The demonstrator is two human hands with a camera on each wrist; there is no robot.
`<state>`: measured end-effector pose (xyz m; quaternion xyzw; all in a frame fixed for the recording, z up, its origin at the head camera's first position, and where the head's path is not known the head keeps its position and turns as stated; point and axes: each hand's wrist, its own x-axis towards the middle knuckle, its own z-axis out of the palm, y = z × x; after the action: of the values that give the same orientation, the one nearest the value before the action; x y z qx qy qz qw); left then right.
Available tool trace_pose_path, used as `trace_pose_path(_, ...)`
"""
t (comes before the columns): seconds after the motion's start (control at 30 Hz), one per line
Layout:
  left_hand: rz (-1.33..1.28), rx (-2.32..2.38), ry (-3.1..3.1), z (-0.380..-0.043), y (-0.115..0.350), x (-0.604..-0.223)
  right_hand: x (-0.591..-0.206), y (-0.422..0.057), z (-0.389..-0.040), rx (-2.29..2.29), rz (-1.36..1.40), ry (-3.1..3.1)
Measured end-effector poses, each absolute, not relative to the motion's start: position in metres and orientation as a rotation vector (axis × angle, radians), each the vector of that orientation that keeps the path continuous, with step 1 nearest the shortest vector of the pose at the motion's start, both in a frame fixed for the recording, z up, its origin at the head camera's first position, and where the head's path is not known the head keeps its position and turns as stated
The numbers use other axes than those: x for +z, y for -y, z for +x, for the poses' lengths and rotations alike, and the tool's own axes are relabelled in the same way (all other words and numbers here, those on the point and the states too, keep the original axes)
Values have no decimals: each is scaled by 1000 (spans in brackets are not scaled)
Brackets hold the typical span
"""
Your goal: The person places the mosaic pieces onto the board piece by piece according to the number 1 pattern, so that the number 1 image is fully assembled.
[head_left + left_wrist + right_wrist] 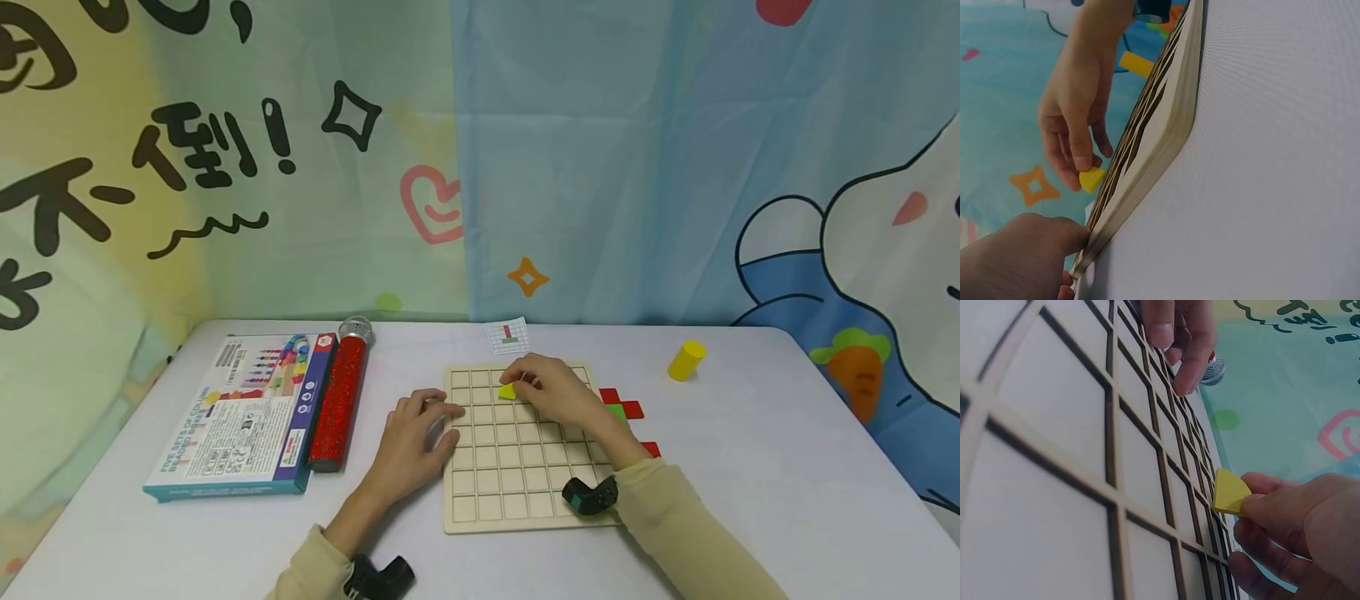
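A yellow quarter-circle piece is pinched between the thumb and fingers of my right hand. In the head view this piece is over the upper part of the wooden grid board. My left hand rests at the board's left edge, its thumb and fingertips touching the rim with the fingers loosely bent. The right wrist view shows the piece held flat side toward the grid, close over its far rows. The board's squares are bare where they show; my right forearm hides some of them.
Right of the board lie red pieces and a green piece, partly behind my forearm. Beyond are a yellow cylinder and a small pattern card. A red glittery microphone lies beside a flat box at left.
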<state>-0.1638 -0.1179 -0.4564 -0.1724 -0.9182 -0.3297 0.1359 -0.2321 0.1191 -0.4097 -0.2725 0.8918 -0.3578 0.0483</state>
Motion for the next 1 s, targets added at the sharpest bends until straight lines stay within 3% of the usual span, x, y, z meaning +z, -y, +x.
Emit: trace_pose_path(1.0,-486,-966,2668,-163,118,-455,-420,-106,-235,-962,-890,-2822)
